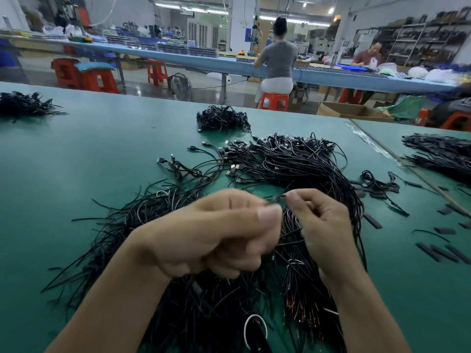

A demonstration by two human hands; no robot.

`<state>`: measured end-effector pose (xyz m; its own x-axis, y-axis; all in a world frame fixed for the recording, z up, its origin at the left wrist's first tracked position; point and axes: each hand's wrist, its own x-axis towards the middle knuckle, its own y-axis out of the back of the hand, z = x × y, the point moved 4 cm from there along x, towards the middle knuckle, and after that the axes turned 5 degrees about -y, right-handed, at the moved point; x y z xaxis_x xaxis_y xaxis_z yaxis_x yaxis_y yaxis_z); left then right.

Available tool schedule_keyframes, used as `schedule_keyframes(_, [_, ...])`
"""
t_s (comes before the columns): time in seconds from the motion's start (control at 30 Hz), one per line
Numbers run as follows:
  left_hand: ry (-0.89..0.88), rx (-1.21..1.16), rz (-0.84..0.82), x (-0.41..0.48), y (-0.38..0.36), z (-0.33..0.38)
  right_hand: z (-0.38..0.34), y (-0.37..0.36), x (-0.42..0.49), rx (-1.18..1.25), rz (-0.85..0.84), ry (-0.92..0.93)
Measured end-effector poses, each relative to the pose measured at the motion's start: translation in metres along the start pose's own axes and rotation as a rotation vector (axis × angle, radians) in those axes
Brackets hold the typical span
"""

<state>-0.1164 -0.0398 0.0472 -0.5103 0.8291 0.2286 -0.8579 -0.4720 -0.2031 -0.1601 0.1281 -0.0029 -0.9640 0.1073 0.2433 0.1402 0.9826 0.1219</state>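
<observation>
We hold both hands in the centre of the frame, raised above the large loose pile of thin black USB cables [293, 164] on the green table mat [89, 154]. The left hand [216, 233] is curled into a near fist, its thumb pressed against the forefinger. The right hand [323, 225] is curled too, with thumb and forefinger closed to a fine pinch. Between the two pinches, just above centre, sits the small black cable end [276, 198]; blur hides whether it carries a sleeve. We judge that gripping it from both sides, close together, steadies the short piece for fitting. The short flat black sleeves [444, 253] lie scattered at the right edge, near the right hand, presumably for quick pick-up. The pile's cut ends point toward the lower frame, within reach.
</observation>
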Motion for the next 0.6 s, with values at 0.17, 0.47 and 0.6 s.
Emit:
schedule_keyframes(0.17, [-0.340, -0.164, 0.547, 0.005, 0.031, 0.007, -0.009, -0.021, -0.012, -0.228, -0.385, -0.028])
schedule_keyframes(0.47, [-0.279, 0.562, 0.923, 0.004, 0.053, -0.017, -0.040, -0.026, -0.030, -0.357, -0.493, 0.163])
schedule_keyframes(0.6, [0.010, 0.703, 0.677, 0.011, 0.036, -0.023, -0.052, -0.009, -0.022, -0.211, -0.258, 0.250])
